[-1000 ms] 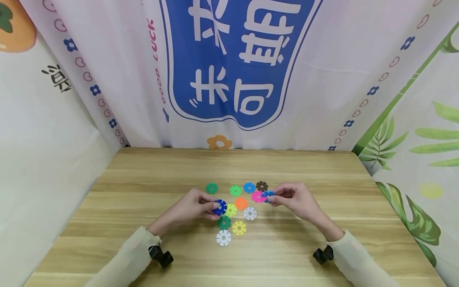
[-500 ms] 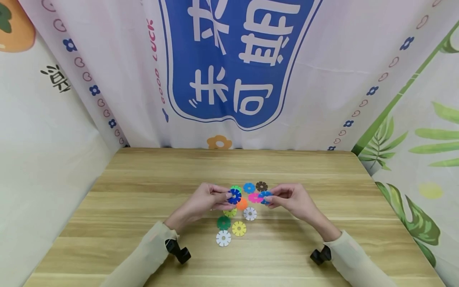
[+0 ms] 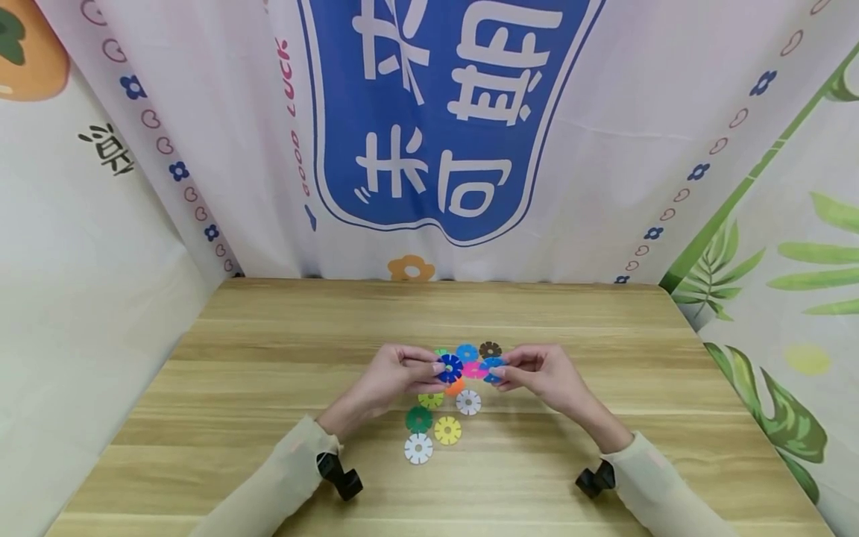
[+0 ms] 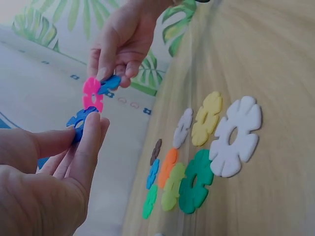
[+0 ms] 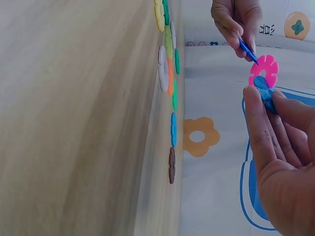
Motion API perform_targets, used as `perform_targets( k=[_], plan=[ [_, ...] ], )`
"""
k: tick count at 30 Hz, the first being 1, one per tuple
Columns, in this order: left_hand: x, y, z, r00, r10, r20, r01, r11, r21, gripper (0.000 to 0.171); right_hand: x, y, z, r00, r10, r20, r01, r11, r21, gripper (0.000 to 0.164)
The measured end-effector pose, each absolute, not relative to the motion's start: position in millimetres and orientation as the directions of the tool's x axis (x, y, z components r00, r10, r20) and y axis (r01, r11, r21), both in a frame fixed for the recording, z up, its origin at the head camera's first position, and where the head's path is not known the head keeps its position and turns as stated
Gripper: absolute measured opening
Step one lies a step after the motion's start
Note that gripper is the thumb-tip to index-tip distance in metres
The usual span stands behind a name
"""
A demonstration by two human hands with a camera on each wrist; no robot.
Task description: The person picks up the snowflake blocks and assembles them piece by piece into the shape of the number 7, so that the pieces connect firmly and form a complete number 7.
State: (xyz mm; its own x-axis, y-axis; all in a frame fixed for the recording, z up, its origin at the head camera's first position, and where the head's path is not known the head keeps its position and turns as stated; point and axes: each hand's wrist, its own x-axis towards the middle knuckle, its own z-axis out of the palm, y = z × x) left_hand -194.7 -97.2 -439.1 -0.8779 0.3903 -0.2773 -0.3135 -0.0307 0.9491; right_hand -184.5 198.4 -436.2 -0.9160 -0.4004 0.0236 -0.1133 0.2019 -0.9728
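Observation:
My left hand [image 3: 392,377] pinches a dark blue snowflake disc [image 3: 449,368] between thumb and fingers. Opposite it, the right hand [image 3: 549,377] pinches a lighter blue snowflake disc [image 3: 494,366]. A pink snowflake disc [image 5: 269,69] is joined at an angle to that lighter blue one, and the pair is held up off the table. In the left wrist view, the dark blue disc's edge meets the lower rim of the pink disc [image 4: 93,92]. Curled fingertips cover part of both blue discs.
Loose snowflake discs lie flat below the hands: a brown disc [image 3: 491,350], a blue disc [image 3: 466,352], an orange disc [image 4: 168,168], a yellow disc [image 3: 447,430], white discs and green ones. A patterned curtain [image 3: 577,224] hangs behind the wooden table [image 3: 302,313].
My left hand has carried the dark blue disc rightward over the loose discs, up to the pink one. The right hand has shifted slightly left with the joined pair.

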Motion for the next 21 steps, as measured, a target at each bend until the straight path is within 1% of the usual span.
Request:
perform_targets(
  k=[5,11,21],
  plan=[
    [-191,-94,-442,-0.885,0.393,-0.249,-0.283,-0.028,0.959,0.021,-183,195,-440,-0.914,-0.405,0.026,-0.107,0.179,-0.978,0.025],
    [-188,-92,-447,-0.898,0.370,-0.237,-0.270,-0.039,0.962,0.018,-182,192,-445,-0.919,-0.393,0.025,-0.091,0.149,-0.985,0.023],
    [-186,-96,-452,-0.918,0.337,-0.210,-0.224,-0.004,0.975,0.016,-181,184,-447,-0.914,-0.403,-0.046,0.003,0.107,-0.994,0.026]
  ],
)
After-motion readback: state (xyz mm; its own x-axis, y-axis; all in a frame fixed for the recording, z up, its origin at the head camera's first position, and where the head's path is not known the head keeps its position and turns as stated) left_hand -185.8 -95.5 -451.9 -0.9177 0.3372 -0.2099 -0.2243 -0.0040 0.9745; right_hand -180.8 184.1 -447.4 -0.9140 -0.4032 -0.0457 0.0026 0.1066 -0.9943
